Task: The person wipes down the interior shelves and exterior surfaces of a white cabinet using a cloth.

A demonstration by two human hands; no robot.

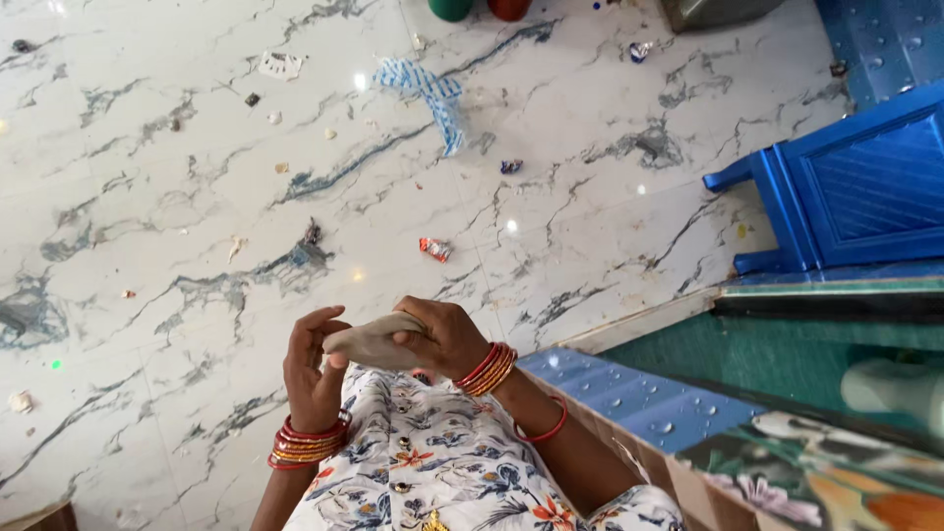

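Left hand and right hand are closed around a pale dough piece, held over the lap (above the marble floor). Shaping is judged partway: flattened, not yet set down. Wrappers are scattered nearby.

At twelve o'clock, a green pot and a red pot are cut off by the top edge, as is a grey box at one o'clock. A blue stool at three o'clock runs off the right side. The pale lump is partly covered by the right hand. Floor scraps are too small to identify. Both forearms leave the frame at six o'clock.
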